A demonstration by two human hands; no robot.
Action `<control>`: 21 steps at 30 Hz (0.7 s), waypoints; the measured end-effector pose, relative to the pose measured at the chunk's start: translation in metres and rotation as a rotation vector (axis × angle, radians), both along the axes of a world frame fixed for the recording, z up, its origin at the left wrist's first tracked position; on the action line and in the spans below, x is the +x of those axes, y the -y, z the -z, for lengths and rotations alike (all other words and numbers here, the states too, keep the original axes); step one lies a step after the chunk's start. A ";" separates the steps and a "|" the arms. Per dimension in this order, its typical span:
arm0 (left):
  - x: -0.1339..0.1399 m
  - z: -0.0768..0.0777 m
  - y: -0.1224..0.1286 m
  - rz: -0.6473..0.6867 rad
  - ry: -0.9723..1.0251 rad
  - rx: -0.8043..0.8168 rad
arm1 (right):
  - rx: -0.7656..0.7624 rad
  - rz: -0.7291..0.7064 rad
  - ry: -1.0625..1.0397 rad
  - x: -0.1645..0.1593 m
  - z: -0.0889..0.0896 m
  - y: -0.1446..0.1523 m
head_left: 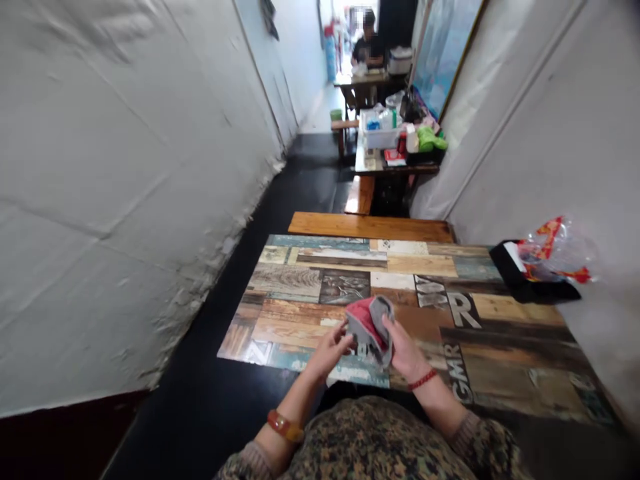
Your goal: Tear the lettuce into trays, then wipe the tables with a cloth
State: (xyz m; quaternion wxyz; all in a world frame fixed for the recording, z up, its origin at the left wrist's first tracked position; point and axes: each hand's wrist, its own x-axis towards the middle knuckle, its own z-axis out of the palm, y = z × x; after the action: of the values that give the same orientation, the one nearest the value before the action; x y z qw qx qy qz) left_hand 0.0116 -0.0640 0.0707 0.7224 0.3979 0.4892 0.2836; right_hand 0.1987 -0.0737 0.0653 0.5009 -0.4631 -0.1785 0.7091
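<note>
A folded cloth [367,330], grey with a red or pink face, is held up just over the near edge of the patterned table [345,260]. My right hand [404,350] grips its right side, thumb in front. At the left edge of the cloth, my left hand [327,348] has its thumb and fingers closed around the border; some fingertips are hidden by the fabric. Between both hands the cloth bends into a fold, red inside and grey outside.
A black tray [543,290] with a clear and red plastic wrapper stands at the table's right, by the wall. Beyond are a wooden bench [370,227], a second table [370,160] with a white bin [384,138], and a seated person [369,50]. A white wall [125,200] runs along the left.
</note>
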 end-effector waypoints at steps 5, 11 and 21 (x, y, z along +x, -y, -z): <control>-0.011 0.006 0.020 -0.099 -0.078 -0.027 | 0.081 -0.012 0.377 0.022 0.028 -0.003; -0.083 0.020 0.067 -0.442 -0.135 -0.190 | 0.024 -0.138 1.035 0.092 0.081 0.005; -0.200 0.048 0.145 -0.847 -0.063 -0.357 | 0.177 -0.579 1.310 -0.002 0.171 0.037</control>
State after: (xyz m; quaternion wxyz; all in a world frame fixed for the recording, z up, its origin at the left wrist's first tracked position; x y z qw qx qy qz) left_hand -0.1881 -0.2092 0.0223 0.5849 0.0405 0.6716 0.4530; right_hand 0.1965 -0.1112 -0.1056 0.1189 -0.6849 -0.6146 0.3729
